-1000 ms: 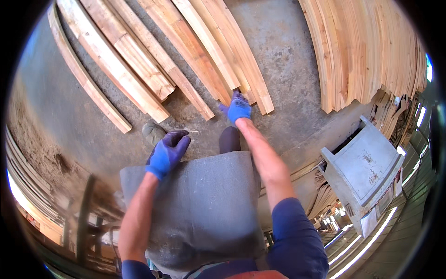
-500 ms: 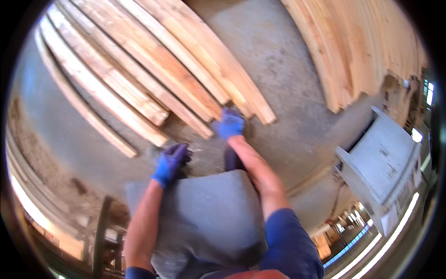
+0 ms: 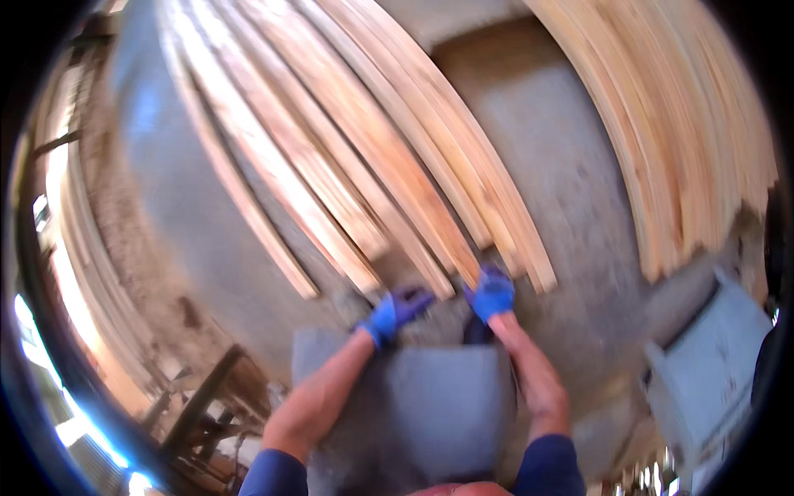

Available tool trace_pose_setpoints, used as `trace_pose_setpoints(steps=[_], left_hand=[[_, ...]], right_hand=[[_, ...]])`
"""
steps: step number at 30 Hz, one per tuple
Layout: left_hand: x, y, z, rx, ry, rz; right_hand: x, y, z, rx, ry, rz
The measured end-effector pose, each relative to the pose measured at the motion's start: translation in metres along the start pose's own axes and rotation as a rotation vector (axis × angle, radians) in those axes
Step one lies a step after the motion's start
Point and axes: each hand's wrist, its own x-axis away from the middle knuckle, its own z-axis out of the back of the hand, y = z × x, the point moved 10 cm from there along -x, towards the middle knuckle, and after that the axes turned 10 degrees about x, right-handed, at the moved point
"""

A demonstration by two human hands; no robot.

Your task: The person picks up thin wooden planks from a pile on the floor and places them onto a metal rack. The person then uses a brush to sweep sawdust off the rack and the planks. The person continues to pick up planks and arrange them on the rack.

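Note:
Several long, pale wooden boards [image 3: 331, 140] lie side by side on the concrete floor, their near ends close to my hands. My right hand [image 3: 490, 291], in a blue and purple glove, is closed around the near end of a reddish board [image 3: 413, 192]. My left hand [image 3: 399, 312], gloved alike, is held just short of the neighbouring board ends with its fingers stretched to the right. Nothing shows in it. Some blur softens the fingers, and the right fingertips are partly hidden.
A larger stack of boards [image 3: 674, 140] lies at the far right. Below it stands a grey metal bin-like box [image 3: 711, 364]. Wood scraps and a dark frame [image 3: 203, 397] are at the lower left. Grey cloth [image 3: 447, 397] covers my lap.
My view has turned, so the boards and both hands appear farther right and lower. My left hand has come closer to my right, its fingers straighter. My right hand remains at the board end.

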Motion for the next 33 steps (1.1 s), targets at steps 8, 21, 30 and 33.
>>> trace_pose_setpoints(steps=[8,21,30,33], left_hand=[[0.003,-0.073,-0.061,0.731,0.078,0.299],[-0.018,0.018,-0.004,0.873,0.238,-0.068],[-0.001,0.024,-0.014,0.721,0.169,-0.029],[0.049,0.059,-0.013,0.482,0.270,-0.189]], right_hand=[[0.111,0.035,0.009,-0.970,-0.298,-0.072],[0.032,0.225,-0.173,-1.015,0.127,-0.918],[0.037,0.122,-0.025,-1.533,0.029,-0.857],[0.028,0.035,0.151,-1.424,-0.088,-0.340]])
